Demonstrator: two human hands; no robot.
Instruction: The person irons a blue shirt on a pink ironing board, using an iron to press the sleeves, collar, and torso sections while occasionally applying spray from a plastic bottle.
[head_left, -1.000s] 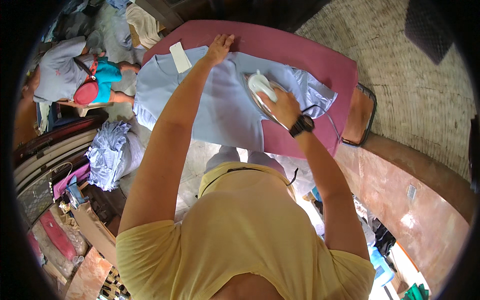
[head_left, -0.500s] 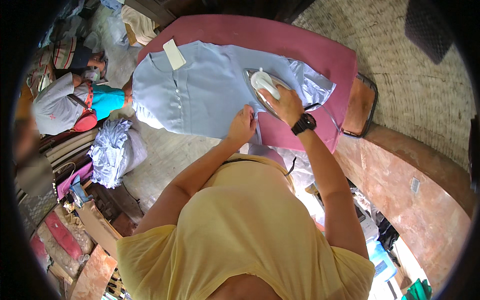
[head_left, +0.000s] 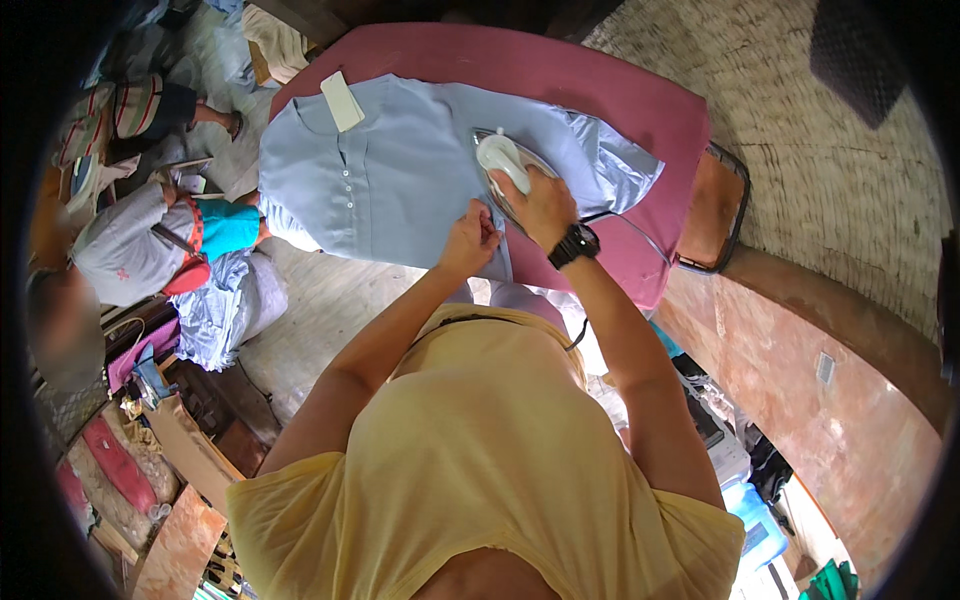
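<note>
Right hand point(head_left: 540, 208) wrapped round a white-handled electric iron point(head_left: 503, 160), on a light-blue buttoned shirt point(head_left: 410, 170)

You grasp the iron by its handle, and its flat plate sits on the cloth, in the right-hand part of the shirt. Gripping from above probably lets you bear down while your wrist, with its black wristwatch point(head_left: 573, 246), stays clear of the plate. Your left hand point(head_left: 470, 238) is at the shirt's near edge, just beside the iron, with its fingers curled; you seem to be steadying the fabric there, though I cannot tell whether you pinch it.

Your shirt lies button side up across the dark-pink, cloth-covered ironing board point(head_left: 620, 85), spread out, likely so that the plate meets a flat layer. Past the iron, a shiny, crinkled sleeve point(head_left: 622, 172) reaches to the right. A white rectangular tag point(head_left: 342, 100) lies at the neckline, well apart from the plate. Your thin dark cord point(head_left: 640, 233) trails off the cloth to the right, which presumably keeps it out of your way, near the brown panel point(head_left: 703, 205) in its black metal frame.
</note>
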